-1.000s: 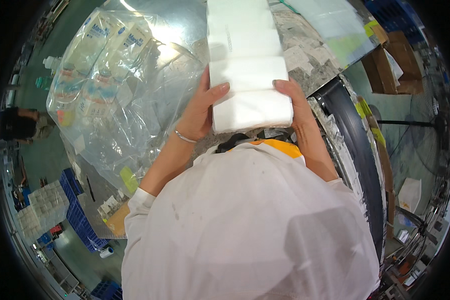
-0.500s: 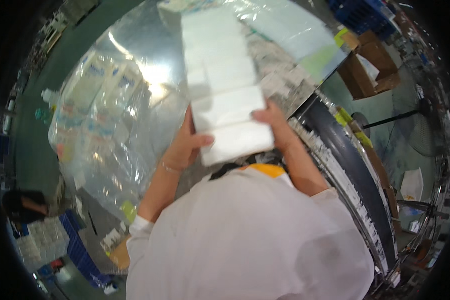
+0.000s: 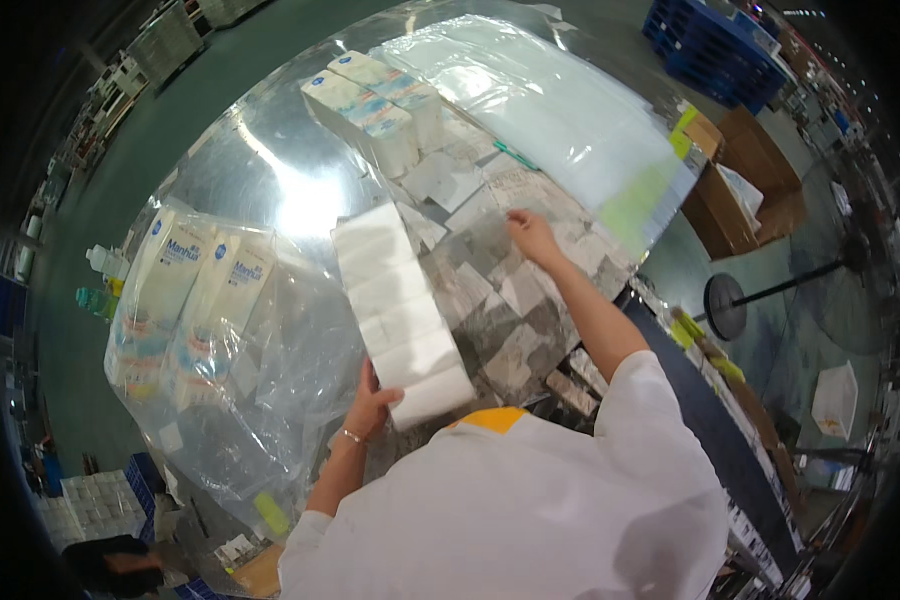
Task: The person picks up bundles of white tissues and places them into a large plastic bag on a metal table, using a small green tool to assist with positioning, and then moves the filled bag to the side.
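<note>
A long row of white tissue packs (image 3: 398, 305), several blocks end to end, lies slantwise on the table in front of my body. My left hand (image 3: 373, 405) grips its near left corner, thumb on top and fingers along the side. My right hand (image 3: 532, 238) is away from the row, over the worn, paper-patched part of the tabletop (image 3: 515, 290). Its fingers are bent and close together; whether anything thin is pinched in them I cannot make out. Left of the row, a clear plastic bag (image 3: 290, 370) holds printed tissue packages (image 3: 195, 300).
More printed packages (image 3: 385, 105) stand at the table's far side, beside a stack of clear plastic bags (image 3: 540, 95). A green tool (image 3: 515, 154) lies near them. Right of the table are a dark conveyor belt (image 3: 700, 400), a cardboard box (image 3: 745, 190), a fan and blue pallets (image 3: 715, 50).
The white row, held in both hands before, has come down leftward and now rests slanted. My right hand has let go of it and moved farther away. My left hand keeps its grip.
</note>
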The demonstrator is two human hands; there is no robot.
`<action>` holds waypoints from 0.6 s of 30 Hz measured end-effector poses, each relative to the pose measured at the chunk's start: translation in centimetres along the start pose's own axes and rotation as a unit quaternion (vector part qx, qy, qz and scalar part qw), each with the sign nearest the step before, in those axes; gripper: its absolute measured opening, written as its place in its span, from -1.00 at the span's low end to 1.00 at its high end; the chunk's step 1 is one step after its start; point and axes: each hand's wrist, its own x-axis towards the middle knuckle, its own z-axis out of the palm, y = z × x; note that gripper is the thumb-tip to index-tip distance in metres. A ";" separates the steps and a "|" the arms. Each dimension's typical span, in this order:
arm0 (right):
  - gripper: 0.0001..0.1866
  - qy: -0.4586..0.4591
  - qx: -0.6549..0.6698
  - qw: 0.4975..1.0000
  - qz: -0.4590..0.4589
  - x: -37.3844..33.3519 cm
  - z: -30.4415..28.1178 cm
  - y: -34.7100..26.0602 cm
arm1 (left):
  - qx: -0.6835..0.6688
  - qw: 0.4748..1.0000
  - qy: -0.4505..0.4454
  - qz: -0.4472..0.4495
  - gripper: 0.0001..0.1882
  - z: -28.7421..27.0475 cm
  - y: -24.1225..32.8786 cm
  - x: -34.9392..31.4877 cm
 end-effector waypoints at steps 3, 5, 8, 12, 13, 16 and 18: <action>-0.59 0.044 -0.220 0.974 -0.013 10.0 -0.9 3.0 | 0.035 0.999 0.028 -0.028 0.01 -0.4 -0.4 0.0; -0.53 -0.016 -0.278 0.960 0.029 14.8 -0.4 5.1 | 0.022 0.995 0.061 -0.069 0.01 -0.5 -0.5 -0.1; -0.52 -0.046 -0.371 0.927 0.039 17.1 -0.1 5.4 | -0.006 0.991 0.085 -0.102 0.02 0.6 0.2 -0.9; -0.63 -0.046 -0.420 0.906 0.026 16.6 1.4 2.4 | -0.010 0.993 0.078 -0.092 0.08 0.7 0.2 -0.8; -0.66 -0.061 -0.415 0.907 0.023 16.0 2.1 1.7 | -0.012 0.992 0.080 -0.096 0.09 0.6 0.0 -0.8; -0.69 -0.112 -0.437 0.891 -0.055 11.3 2.6 -0.6 | -0.012 0.994 0.072 -0.085 0.10 0.3 0.0 -1.0; -0.74 -0.145 -0.302 0.942 0.030 8.2 1.7 -0.5 | -0.008 0.996 0.058 -0.074 0.08 0.0 -0.4 -0.7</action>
